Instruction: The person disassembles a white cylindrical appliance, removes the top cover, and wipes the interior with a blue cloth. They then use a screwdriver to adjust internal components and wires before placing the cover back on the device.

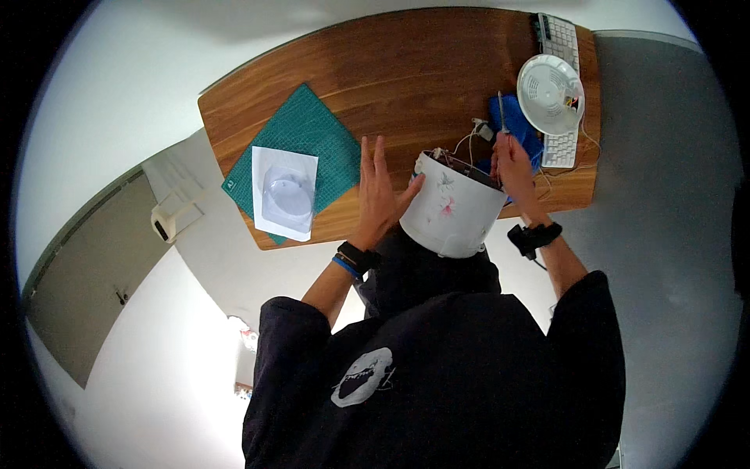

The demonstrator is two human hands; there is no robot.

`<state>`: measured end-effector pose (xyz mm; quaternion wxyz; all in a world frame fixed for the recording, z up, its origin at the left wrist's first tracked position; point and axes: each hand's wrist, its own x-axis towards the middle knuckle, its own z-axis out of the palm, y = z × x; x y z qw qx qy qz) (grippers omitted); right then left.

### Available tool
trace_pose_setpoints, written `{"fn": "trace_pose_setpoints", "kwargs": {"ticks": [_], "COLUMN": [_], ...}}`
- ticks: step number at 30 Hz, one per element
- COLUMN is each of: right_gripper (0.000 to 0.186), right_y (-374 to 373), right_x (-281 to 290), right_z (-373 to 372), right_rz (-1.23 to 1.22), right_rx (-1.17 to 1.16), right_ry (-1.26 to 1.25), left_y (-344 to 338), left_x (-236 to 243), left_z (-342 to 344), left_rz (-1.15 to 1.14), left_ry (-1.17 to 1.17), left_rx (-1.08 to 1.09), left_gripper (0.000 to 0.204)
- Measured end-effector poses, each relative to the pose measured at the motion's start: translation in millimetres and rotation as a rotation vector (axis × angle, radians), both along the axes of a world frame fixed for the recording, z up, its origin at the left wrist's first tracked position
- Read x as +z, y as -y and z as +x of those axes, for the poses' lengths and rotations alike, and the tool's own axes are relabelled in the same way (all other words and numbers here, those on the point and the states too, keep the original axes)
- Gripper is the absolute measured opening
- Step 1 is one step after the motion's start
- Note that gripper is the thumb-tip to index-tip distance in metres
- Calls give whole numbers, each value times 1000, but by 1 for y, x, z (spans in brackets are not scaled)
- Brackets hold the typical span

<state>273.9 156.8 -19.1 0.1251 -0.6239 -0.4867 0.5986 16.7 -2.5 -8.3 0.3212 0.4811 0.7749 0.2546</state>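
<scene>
A white rounded appliance housing (453, 211) with a pink and grey flower print rests tilted at the table's near edge, against my lap. Wires and dark inner parts show at its open far end, and a white cord leads out to a plug (483, 130). My left hand (380, 187) is beside the housing's left side, fingers stretched out and thumb at the rim; whether it touches is hard to tell. Above the right rim, my right hand (513, 166) is closed around a slim pointed metal tool (501, 111), its tip pointing away from me.
A blue cloth-like item (525, 129) lies beyond my right hand. A white vented round cover (550, 94) sits over a white keyboard (560, 150). At left, a green cutting mat (337, 133) carries white paper (266, 168) and a clear plastic piece (289, 194).
</scene>
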Motion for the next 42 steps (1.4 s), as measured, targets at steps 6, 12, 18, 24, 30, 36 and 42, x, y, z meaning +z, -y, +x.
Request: {"fn": "trace_pose_setpoints", "kwargs": {"ticks": [6, 12, 18, 24, 30, 36, 42], "right_gripper": [44, 37, 27, 32, 32, 31, 41], "right_y": [8, 8, 1, -17, -48, -81, -99], "right_x": [-19, -19, -16, -4, 24, 17, -36], "right_z": [8, -2, -5, -2, -3, 6, 8], "right_rz": [-4, -47, -20, 185, 279, 372, 428], "right_rx": [-131, -148, -55, 347, 373, 251, 361], "right_ry": [-40, -219, -237, -96, -273, -239, 246], "left_y": [-34, -41, -56, -66, -58, -41, -16], "left_x": [26, -3, 18, 52, 74, 67, 47], "left_z": [19, 22, 13, 1, -18, -32, -47], "left_rz": [-321, -180, -265, -115, 126, 190, 221], "left_ry": [327, 399, 433, 264, 107, 31, 85], "left_rx": [-336, -371, -311, -336, -375, -344, -227], "left_gripper": [116, 116, 105, 92, 62, 48, 51]}}
